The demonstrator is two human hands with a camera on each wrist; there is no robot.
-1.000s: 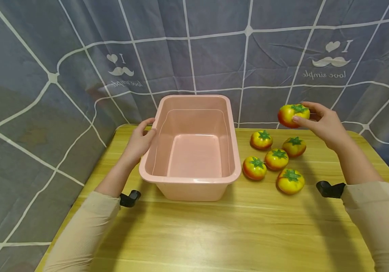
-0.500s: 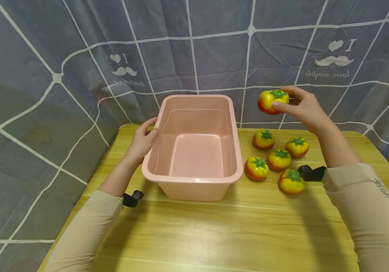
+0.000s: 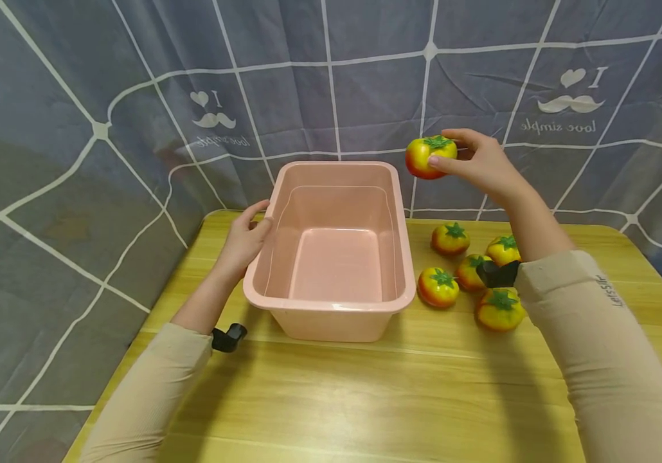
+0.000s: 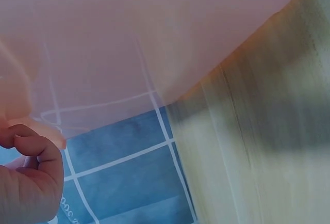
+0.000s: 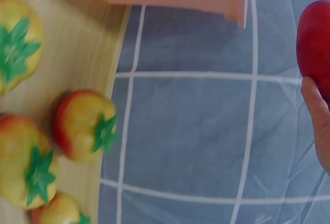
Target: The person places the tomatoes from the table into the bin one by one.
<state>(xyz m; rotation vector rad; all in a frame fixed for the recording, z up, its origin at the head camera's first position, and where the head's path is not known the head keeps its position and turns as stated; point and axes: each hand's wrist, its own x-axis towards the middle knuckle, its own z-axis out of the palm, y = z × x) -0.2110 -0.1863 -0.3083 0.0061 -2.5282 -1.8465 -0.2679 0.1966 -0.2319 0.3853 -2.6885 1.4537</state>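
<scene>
We take the pink tub [image 3: 331,306] as the datum. At its left rim, the left hand [image 3: 244,238] grips the edge. The tub stands upright, opening upward; we judge its long axis to run from near rim to far rim. To the right of its far right corner, we locate the held fruit [image 3: 423,159], raised and apart from the rim, leaf cap up, broad axis roughly level. Farther right of the tub, the right hand [image 3: 487,168] pinches this fruit between thumb and fingers, so that the fruit sits on the hand's tub-facing side. We judge the governing offset to be sideways: the tub's opening lies left of and below the fruit, and the right hand is the one that controls this offset.

The wood-grain worktop [image 3: 331,392] runs from left of the tub, past its near side, to its right, where five loose fruits [image 3: 438,289] rest. A grey grid-patterned curtain [image 3: 371,103] hangs left of the tub and continues behind it towards the right.
</scene>
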